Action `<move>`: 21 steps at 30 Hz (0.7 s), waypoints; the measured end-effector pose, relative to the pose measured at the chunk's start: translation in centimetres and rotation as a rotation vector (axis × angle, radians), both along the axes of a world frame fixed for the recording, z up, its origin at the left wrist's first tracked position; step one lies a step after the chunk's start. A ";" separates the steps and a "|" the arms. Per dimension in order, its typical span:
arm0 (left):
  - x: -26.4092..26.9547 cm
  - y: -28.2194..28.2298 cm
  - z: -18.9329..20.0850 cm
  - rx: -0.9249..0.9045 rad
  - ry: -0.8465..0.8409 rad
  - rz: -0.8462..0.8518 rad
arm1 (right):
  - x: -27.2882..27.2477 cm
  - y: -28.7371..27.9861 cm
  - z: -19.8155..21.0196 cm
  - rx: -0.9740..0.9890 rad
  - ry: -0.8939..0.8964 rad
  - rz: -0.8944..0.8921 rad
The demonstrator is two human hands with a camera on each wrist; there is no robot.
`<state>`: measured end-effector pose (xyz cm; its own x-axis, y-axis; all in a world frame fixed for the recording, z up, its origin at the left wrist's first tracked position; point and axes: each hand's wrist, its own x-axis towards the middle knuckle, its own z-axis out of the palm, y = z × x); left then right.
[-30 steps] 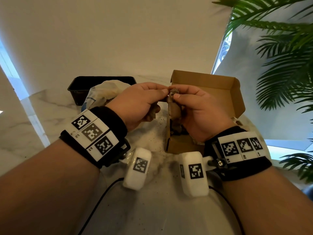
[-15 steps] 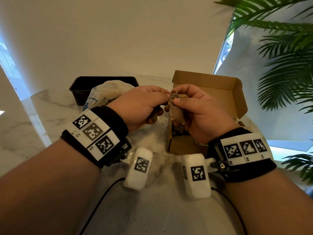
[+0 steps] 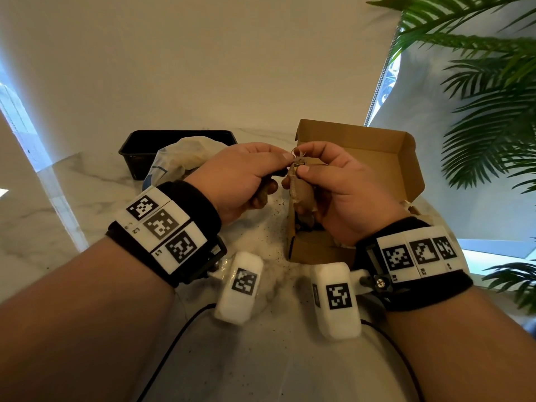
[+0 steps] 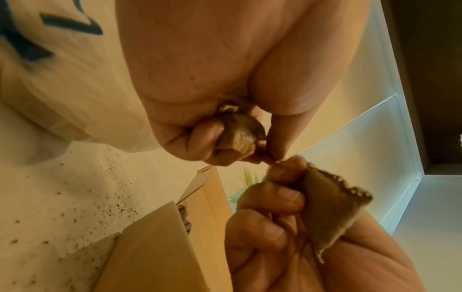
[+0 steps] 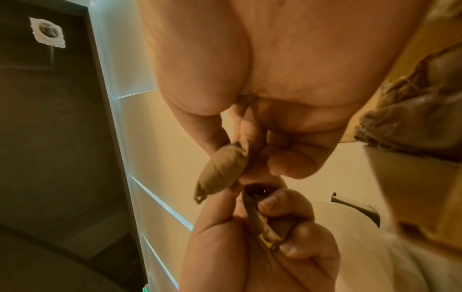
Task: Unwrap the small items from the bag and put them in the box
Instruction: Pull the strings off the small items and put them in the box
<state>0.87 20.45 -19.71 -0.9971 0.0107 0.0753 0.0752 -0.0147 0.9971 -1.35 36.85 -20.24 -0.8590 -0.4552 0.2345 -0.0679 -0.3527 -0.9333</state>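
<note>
Now right hand [image 3: 342, 192] clamps brown sachet [image 3: 301, 192] steady; left hand [image 3: 240, 178] pinches string above grip, palming another wrapper, freeing contents over box [image 3: 377, 158].

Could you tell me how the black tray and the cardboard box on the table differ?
The black tray is dark, shallow and lidless; the cardboard box is brown with its lid flap standing open. The tray sits behind the plastic bag on the left, the box on the right, behind the right hand. Both rest on the marble table.
</note>
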 end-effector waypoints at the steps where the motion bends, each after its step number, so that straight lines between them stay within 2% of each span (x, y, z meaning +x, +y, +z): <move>1: -0.1 0.0 0.0 0.006 -0.001 0.023 | -0.1 0.0 0.0 -0.009 0.000 -0.004; 4: -0.2 0.0 0.0 0.016 -0.019 0.084 | -0.1 -0.1 -0.1 -0.019 0.040 -0.007; 9: -0.2 0.0 -0.1 -0.100 -0.039 0.080 | -0.5 -0.1 -0.1 -0.012 0.057 0.000; 21: 0.2 0.5 0.0 -0.226 -0.078 0.051 | -1.2 0.5 -0.2 0.075 0.016 -0.215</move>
<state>1.05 20.96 -19.76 -0.9995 -0.0323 -0.0008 -0.0076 0.2107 0.9775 -2.58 37.31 -20.42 -0.9347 -0.2782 0.2213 -0.1490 -0.2585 -0.9544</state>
